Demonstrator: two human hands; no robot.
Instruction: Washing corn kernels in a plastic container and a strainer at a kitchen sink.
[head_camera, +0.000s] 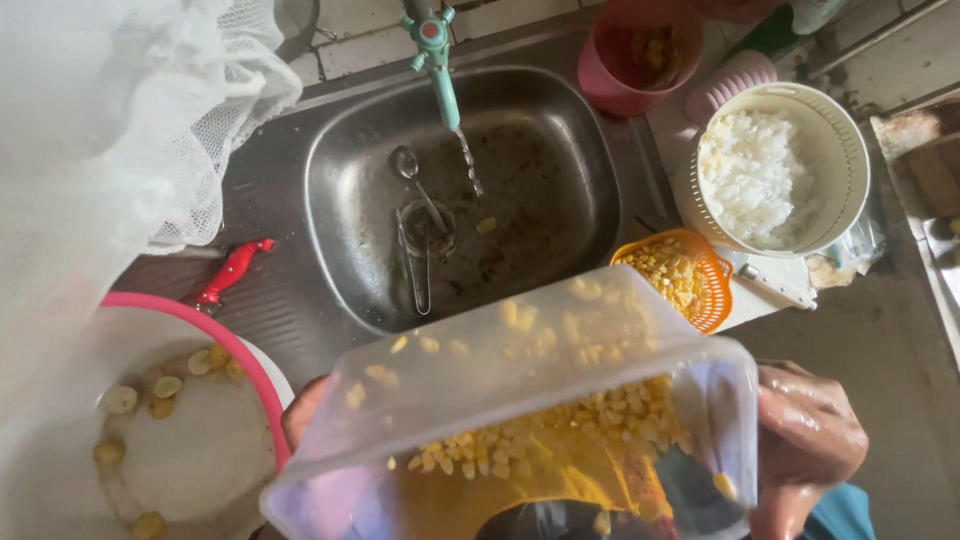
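A clear plastic container (520, 400) with yellow corn kernels (560, 430) in cloudy water is held tilted in front of the sink (340, 200). My right hand (805, 440) grips its right side. My left hand (300, 410) holds its left side, mostly hidden behind the container. Water runs from the teal tap (440, 70) into the steel sink, where a spoon (410, 170) lies by the drain.
An orange strainer (715, 290) of corn sits right of the sink, beside a cream basket of white rice (770, 175). A pink cup (640, 55) stands behind. At left are a pink-rimmed bowl (180, 440) with floating pieces, a red-handled tool (232, 270) and white netting (120, 120).
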